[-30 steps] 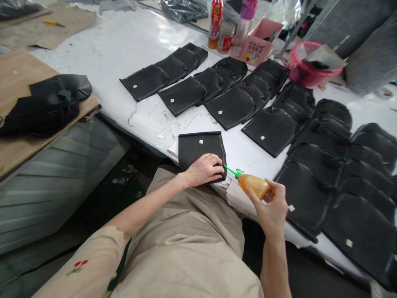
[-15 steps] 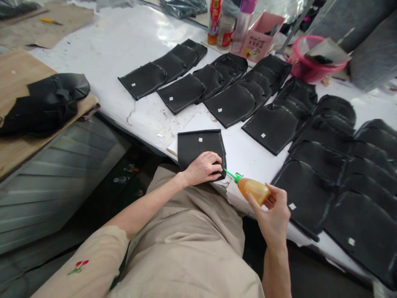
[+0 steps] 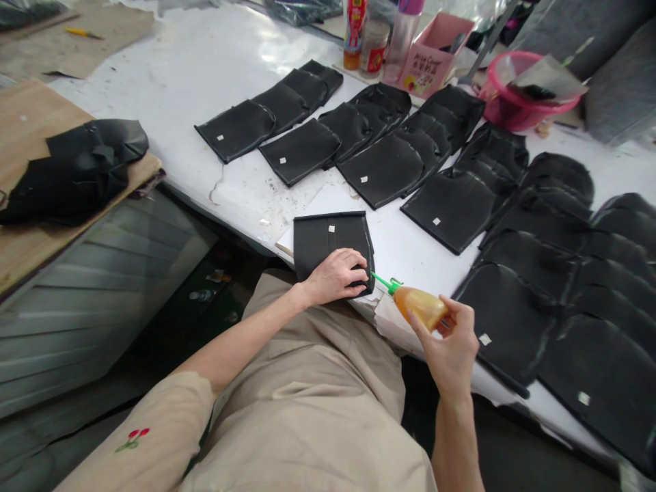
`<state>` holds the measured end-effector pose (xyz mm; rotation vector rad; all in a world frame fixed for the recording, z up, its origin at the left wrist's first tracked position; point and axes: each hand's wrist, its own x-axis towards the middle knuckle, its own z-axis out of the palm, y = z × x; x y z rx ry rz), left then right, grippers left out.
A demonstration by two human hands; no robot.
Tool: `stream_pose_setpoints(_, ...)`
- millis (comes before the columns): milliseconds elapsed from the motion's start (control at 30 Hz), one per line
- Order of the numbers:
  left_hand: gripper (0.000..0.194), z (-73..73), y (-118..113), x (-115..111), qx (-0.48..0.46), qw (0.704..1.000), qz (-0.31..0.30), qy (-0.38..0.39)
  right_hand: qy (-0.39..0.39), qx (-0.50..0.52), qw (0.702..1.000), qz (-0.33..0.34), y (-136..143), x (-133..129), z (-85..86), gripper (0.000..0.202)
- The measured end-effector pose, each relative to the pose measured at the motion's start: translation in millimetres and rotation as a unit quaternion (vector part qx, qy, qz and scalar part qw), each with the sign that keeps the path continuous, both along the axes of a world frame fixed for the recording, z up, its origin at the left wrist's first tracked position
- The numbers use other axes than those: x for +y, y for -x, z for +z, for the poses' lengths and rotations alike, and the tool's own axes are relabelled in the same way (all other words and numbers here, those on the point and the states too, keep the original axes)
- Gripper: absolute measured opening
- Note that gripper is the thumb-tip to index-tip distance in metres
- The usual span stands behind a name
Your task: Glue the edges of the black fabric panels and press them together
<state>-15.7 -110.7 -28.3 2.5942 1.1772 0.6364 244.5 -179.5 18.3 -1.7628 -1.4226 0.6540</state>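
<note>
A black leather-like piece [image 3: 318, 239] with a small white sticker lies at the table's near edge, partly on a white board. My left hand [image 3: 339, 275] rests on its lower right part, fingers curled and gripping near the right edge; the fingertips are partly hidden. In my right hand [image 3: 454, 342] is a squeeze bottle of amber glue [image 3: 417, 306], tilted, with a long green nozzle [image 3: 383, 281]. The nozzle tip is at the right edge of the black piece, beside my left fingers.
Overlapping rows of similar black pieces [image 3: 384, 167] cover the middle and right of the white table [image 3: 205, 68]. Behind them stand a pink box [image 3: 430, 61], a glass jar [image 3: 375, 51] and a pink basket [image 3: 527, 102]. More black material [image 3: 92, 167] lies on a wooden board at left.
The nozzle tip has shifted slightly up along the right edge of the black piece, the bottle moving with it. My left hand stays in place.
</note>
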Motion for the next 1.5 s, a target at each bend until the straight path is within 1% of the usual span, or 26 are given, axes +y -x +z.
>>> stream_pose_setpoints(300, 0.017, -2.9, 0, 0, -0.02, 1.0, -0.003, -0.019, 0.033, 0.021, 0.999, 0.004, -10, -20, 8.2, 0.062)
stream_pose_setpoints(500, 0.015, -2.8, 0, 0, -0.021, 1.0, -0.001, -0.015, 0.043, 0.004, 0.999, 0.008, -11, -24, 11.3, 0.063)
stream_pose_setpoints(633, 0.015, -3.2, -1, -1, -0.022, 1.0, 0.001, -0.011, 0.044, 0.01, 0.999, 0.015, -15, -27, 10.4, 0.062)
stream_pose_setpoints(833, 0.015, -2.6, 0, 0, -0.026, 1.0, 0.0, -0.002, 0.045, 0.05, 0.997, 0.029, -25, -19, 3.5, 0.062)
stream_pose_setpoints(1100, 0.018, -3.0, 1, 0, -0.04, 0.999, -0.003, -0.005, 0.049, 0.109, 0.992, 0.042, -27, -4, -10.3, 0.061)
stream_pose_setpoints(1333, 0.017, -2.5, 0, 0, -0.039, 0.999, -0.001, 0.0, 0.049, 0.072, 0.995, 0.058, -38, -4, -3.8, 0.061)
stream_pose_setpoints(1500, 0.017, -2.5, 1, -1, -0.042, 0.999, 0.0, 0.002, 0.06, 0.096, 0.993, 0.042, -40, -7, -3.2, 0.062)
